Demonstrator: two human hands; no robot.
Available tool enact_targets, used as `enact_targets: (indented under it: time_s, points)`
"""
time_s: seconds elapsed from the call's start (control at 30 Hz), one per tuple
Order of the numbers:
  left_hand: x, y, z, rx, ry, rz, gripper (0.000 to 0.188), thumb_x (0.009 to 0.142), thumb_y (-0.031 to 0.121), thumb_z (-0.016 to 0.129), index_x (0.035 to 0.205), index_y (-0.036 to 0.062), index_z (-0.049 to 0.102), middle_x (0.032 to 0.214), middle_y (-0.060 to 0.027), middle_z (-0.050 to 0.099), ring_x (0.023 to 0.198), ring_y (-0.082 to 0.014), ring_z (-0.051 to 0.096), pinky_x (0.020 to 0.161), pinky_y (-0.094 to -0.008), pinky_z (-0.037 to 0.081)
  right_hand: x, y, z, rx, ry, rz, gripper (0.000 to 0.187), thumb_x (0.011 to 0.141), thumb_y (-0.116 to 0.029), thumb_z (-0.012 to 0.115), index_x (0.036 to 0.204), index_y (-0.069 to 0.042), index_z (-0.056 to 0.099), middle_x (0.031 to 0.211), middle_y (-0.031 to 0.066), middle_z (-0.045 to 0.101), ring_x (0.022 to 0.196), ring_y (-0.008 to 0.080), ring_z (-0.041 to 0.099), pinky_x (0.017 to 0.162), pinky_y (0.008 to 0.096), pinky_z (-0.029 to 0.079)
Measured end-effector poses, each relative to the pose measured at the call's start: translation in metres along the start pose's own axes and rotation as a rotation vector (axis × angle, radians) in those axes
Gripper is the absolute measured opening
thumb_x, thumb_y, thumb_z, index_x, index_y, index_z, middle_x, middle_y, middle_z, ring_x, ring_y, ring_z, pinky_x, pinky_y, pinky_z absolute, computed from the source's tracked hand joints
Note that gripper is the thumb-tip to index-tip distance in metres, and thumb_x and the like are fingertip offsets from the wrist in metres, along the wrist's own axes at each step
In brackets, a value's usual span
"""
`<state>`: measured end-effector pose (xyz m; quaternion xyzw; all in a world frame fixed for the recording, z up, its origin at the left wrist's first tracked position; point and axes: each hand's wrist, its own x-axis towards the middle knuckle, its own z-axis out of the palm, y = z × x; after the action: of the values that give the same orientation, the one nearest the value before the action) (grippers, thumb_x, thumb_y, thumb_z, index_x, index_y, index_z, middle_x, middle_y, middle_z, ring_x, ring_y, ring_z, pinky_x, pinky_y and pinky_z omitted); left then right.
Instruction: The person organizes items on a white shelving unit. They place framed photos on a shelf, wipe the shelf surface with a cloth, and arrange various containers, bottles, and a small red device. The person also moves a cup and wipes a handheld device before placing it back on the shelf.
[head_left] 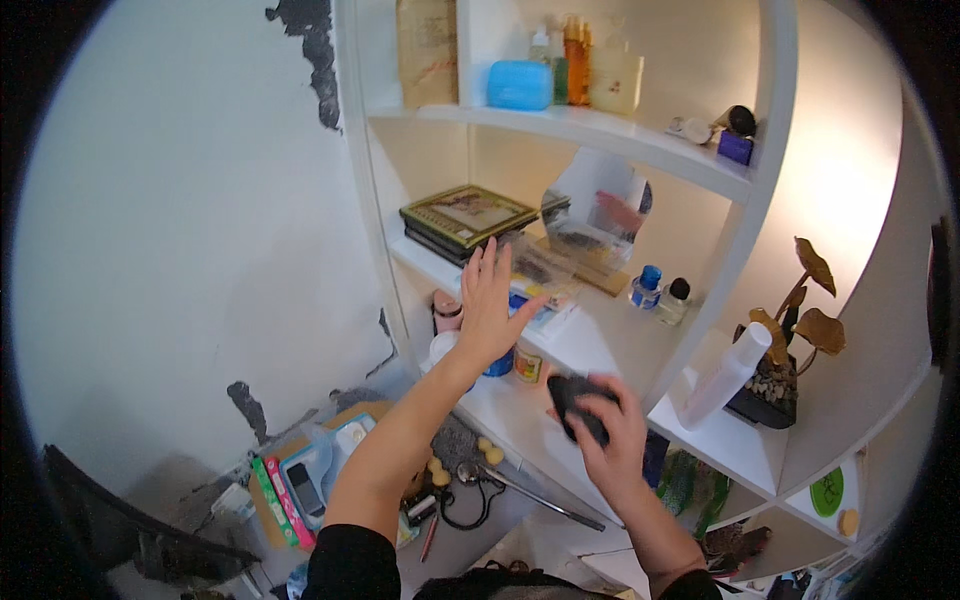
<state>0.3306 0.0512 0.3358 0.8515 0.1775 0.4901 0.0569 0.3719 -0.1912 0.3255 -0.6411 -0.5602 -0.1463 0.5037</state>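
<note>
My left hand (488,312) reaches up to the middle shelf with its fingers stretched out and apart. It is nearest to a stack of gold-edged picture frames (470,212) and a clear plastic packet (540,265); whether it touches the packet I cannot tell. Lower and to the right, my right hand (612,430) is closed round a small black object (578,405), smeared by motion, perhaps soft. Behind the packet a wavy-edged mirror (595,205) leans on the shelf. Just below my left hand, a small jar with a coloured label (527,365) stands on the lower shelf.
Two small bottles, one blue-capped (647,287) and one black-capped (675,300), stand right of the mirror. A white bottle (728,375) leans beside a potted plant (770,390). Above sits a blue case (519,85). A cluttered box (300,480) lies at lower left.
</note>
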Motion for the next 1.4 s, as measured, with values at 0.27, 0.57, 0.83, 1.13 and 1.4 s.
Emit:
enact_targets:
  time_s: [0.27,0.57,0.83,1.13,1.4]
  points:
    - [-0.082,0.003,-0.104,-0.029,0.119,-0.096,0.045,0.082,0.014,0.061,0.123,0.0032,0.047,0.138,-0.0169,0.034,0.125,-0.0336,0.032,0.102,-0.0403,0.026,0.028,0.019,0.027,-0.462,-0.101,0.005,0.053,0.057,0.001,0.070,0.107,-0.009,0.057,0.115,0.0126,0.051,0.098,0.0344,0.050,0.083,0.0417,0.041]
    - [-0.257,0.001,-0.209,-0.002,0.175,-0.764,0.024,0.082,0.009,0.060,0.105,0.0027,0.062,0.102,-0.0116,0.063,0.094,-0.0216,0.058,0.085,-0.0306,0.043,-0.088,0.043,0.034,0.325,-0.408,0.351,0.025,0.078,-0.004,0.062,0.103,-0.001,0.057,0.111,0.0167,0.055,0.103,0.0293,0.053,0.090,0.0337,0.040]
    - [-0.352,0.021,-0.188,-0.225,0.118,-1.125,0.023,0.083,0.013,0.061,0.103,0.0021,0.062,0.092,-0.0074,0.065,0.082,-0.0132,0.058,0.072,-0.0277,0.047,-0.131,0.061,0.078,0.793,-0.450,0.988,0.027,0.086,-0.018,0.060,0.106,0.000,0.055,0.088,0.0034,0.059,0.078,0.0108,0.056,0.071,0.0230,0.045]
    - [-0.382,0.057,-0.094,-0.392,-0.394,-1.138,0.034,0.081,0.025,0.063,0.109,0.0058,0.059,0.103,-0.0087,0.064,0.083,-0.0207,0.061,0.074,-0.0325,0.048,-0.172,0.059,0.098,0.906,-0.511,1.221,0.026,0.084,-0.019,0.063,0.101,-0.002,0.053,0.087,0.0047,0.058,0.074,0.0115,0.054,0.069,0.0236,0.046]
    - [-0.359,0.087,-0.078,-0.531,-0.256,-1.208,0.026,0.082,0.018,0.062,0.103,0.0025,0.062,0.087,-0.0145,0.065,0.074,-0.0185,0.062,0.070,-0.0293,0.047,-0.202,0.031,0.112,0.919,-0.752,0.836,0.021,0.085,-0.009,0.058,0.102,-0.002,0.049,0.097,0.0049,0.055,0.086,0.0125,0.052,0.077,0.0271,0.044]
